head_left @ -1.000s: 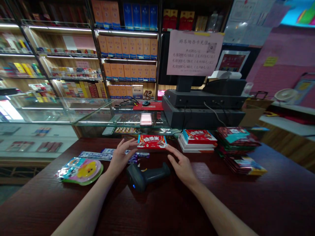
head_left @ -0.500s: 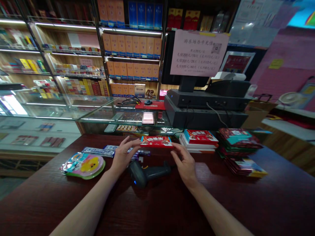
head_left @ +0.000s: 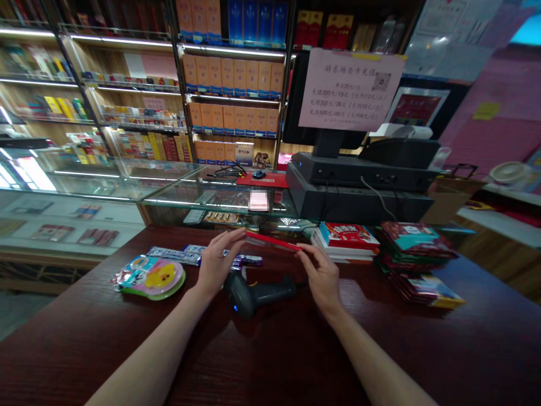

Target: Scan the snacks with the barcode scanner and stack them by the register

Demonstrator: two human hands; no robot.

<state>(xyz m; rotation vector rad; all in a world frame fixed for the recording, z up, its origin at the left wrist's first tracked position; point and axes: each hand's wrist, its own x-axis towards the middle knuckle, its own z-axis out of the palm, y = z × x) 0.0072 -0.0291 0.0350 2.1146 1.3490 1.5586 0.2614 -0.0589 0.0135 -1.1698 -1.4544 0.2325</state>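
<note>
A thin red snack box [head_left: 274,241] is held up between my two hands, its narrow edge facing me. My left hand [head_left: 218,260] pinches its left end, and the fingers of my right hand [head_left: 320,274] grip the right end. Below the box, a dark barcode scanner [head_left: 257,296] with a blue light lies on the brown table. Behind my left hand are several blue-and-white slim packets [head_left: 175,255], partly covered by it. Left of them rests a colourful pack with a yellow duck face [head_left: 151,277].
On the right stand a stack of red-and-white boxes [head_left: 347,239] and a pile of dark red packets [head_left: 416,248]. Behind the brown table [head_left: 270,361] are a glass counter [head_left: 203,194] and a cash register [head_left: 359,186] with a paper sign [head_left: 350,90]. Lit shelves line the back.
The red box has been tipped and slanted, so its printed front no longer shows and only its edge does. Both hands still hold it. The view has shifted slightly.
</note>
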